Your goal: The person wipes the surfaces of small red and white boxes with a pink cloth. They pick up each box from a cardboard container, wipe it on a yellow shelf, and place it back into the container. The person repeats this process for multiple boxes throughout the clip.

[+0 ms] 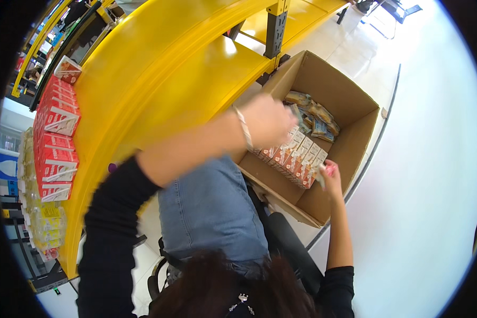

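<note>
A pack of small drink cartons (pixel 297 159), white and reddish-brown, sits inside an open cardboard box (pixel 350 79). My left hand (pixel 270 121), smeared by motion, is over the box's left side, above the far left end of the pack; its fingers cannot be made out. At the pack's right end, my right hand (pixel 332 177) is closed, with something small, red and white at its fingers that I cannot name. Several yellowish-brown packaged items (pixel 318 116) lie beyond the cartons in the box.
Yellow shelving (pixel 159 58) runs along the left. On it stand red-and-white carton packs (pixel 58 132) and wrapped yellow-labelled bottles (pixel 47 225). A dark upright post (pixel 275 34) rises behind the box. White floor (pixel 424 159) extends to the right.
</note>
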The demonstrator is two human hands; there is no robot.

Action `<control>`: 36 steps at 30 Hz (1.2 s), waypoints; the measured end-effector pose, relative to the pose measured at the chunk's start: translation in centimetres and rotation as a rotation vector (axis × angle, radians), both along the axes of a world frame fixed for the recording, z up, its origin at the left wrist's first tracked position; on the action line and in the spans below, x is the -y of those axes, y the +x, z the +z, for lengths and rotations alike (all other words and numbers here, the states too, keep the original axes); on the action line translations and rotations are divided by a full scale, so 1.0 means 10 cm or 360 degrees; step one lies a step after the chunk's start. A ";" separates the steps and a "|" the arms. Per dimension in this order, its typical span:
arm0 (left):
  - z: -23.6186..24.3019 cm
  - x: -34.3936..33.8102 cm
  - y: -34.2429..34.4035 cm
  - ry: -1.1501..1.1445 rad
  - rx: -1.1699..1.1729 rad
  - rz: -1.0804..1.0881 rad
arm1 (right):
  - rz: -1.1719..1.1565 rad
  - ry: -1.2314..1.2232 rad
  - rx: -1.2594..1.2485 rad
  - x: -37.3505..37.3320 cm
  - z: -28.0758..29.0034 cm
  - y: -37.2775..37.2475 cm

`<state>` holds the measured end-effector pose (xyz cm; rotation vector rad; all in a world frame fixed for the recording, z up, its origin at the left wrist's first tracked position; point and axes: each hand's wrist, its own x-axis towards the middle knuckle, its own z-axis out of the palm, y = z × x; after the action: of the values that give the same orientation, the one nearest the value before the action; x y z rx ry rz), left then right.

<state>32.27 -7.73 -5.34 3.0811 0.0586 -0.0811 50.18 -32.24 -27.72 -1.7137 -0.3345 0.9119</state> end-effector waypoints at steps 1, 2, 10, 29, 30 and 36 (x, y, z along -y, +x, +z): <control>-0.34 0.14 0.12 -0.0166 -0.0030 -0.0029 | 0.0019 -0.0092 -0.0014 0.04 -0.04 -0.06; -0.71 0.30 0.22 -0.0403 -0.0086 0.0057 | 0.0079 -0.0093 -0.0031 0.13 -0.33 -0.05; -3.40 1.23 0.70 -0.2000 -0.1062 0.0937 | 0.0127 -0.0525 -0.0372 0.53 -1.92 0.19; -5.34 2.06 1.16 -0.3858 -0.0082 0.3289 | 0.0750 -0.1721 0.0672 -0.52 -2.22 0.37; -5.27 2.05 1.14 -0.3871 -0.0089 0.3204 | 0.0647 -0.1734 0.0699 -0.45 -2.19 0.32; -4.69 1.75 1.00 -0.3894 0.0414 0.2802 | 0.0297 -0.1496 0.0826 -0.29 -1.79 0.01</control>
<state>42.24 -25.26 -52.22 0.0543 1.1855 0.1828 50.32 -29.32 -45.67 -2.8413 -0.4468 0.7873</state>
